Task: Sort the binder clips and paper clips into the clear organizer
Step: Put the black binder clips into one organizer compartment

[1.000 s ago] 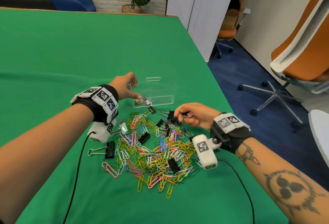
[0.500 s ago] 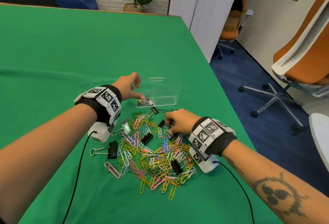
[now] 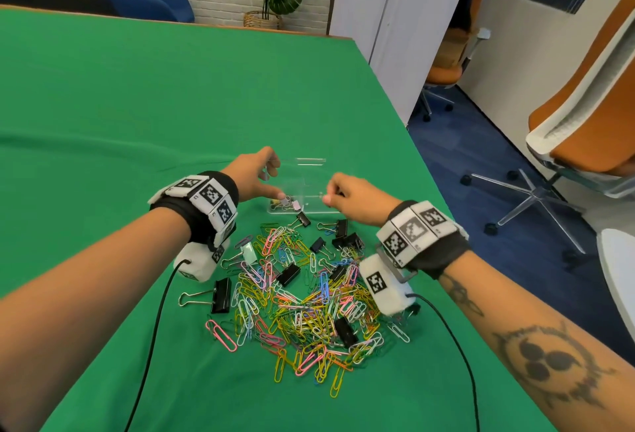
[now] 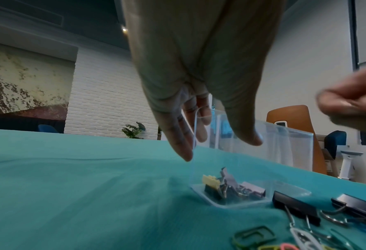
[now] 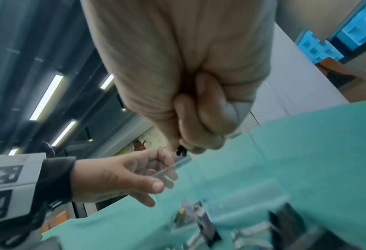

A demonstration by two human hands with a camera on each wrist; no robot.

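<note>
The clear organizer (image 3: 311,170) stands on the green cloth just beyond the pile of coloured paper clips (image 3: 302,304). My left hand (image 3: 275,182) holds its left wall, with the fingers behind and the thumb in front. A few small binder clips (image 3: 287,203) lie in its left compartment (image 4: 233,189). My right hand (image 3: 326,196) hovers over the organizer's right part, its fingers curled and pinching a small dark clip (image 5: 181,150) that is mostly hidden. Black binder clips (image 3: 343,236) lie among the paper clips.
A large black binder clip (image 3: 221,294) lies at the pile's left edge. Cables run from both wrist units across the cloth. The table's right edge (image 3: 412,143) drops to a blue floor with orange chairs (image 3: 591,115).
My right hand dipped into the black binder clips at the pile's far side, then rose forward to above the organizer with a clip pinched. My left hand stayed on the organizer.
</note>
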